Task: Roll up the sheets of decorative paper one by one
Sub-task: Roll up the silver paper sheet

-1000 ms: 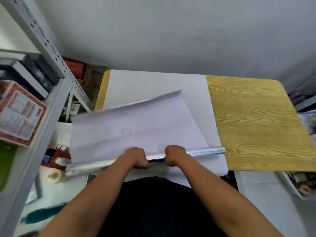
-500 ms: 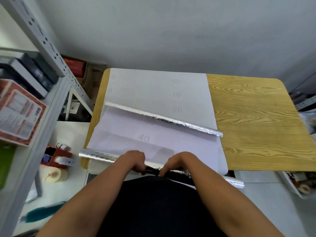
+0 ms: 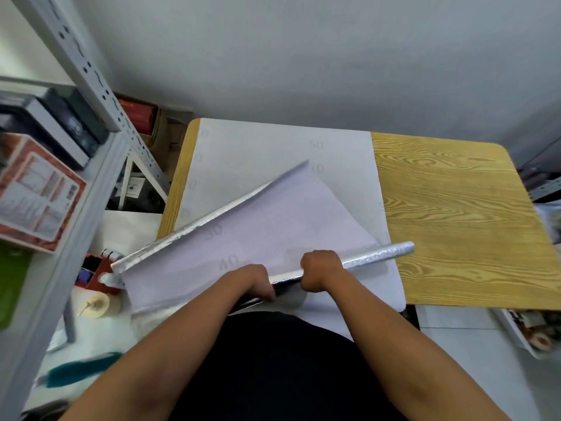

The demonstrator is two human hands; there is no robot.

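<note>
A sheet of decorative paper (image 3: pixel 273 226), white-backed with a silver foil face, is partly rolled into a silver tube (image 3: pixel 376 258) at the near edge of the wooden table (image 3: pixel 455 223). My left hand (image 3: pixel 252 282) and my right hand (image 3: pixel 320 270) both grip the rolled tube side by side. The loose part of the sheet rises off the table, its far corner lifted and its left edge sticking out past the table's left side. Under it lies a flat white sheet (image 3: pixel 273 147) with faint printed numbers.
A grey metal shelf rack (image 3: pixel 91 123) with boxes stands at the left. Below it sit a red tape dispenser (image 3: pixel 100 275), a roll of tape (image 3: pixel 97 305) and a teal-handled tool (image 3: pixel 79 370). A tray of clutter (image 3: pixel 534 332) lies at the right.
The roll, half a second ago pulled to my body with the sheet lying flat and curled, has swung up and forward; its right end points far right and the loose sheet lifts.
</note>
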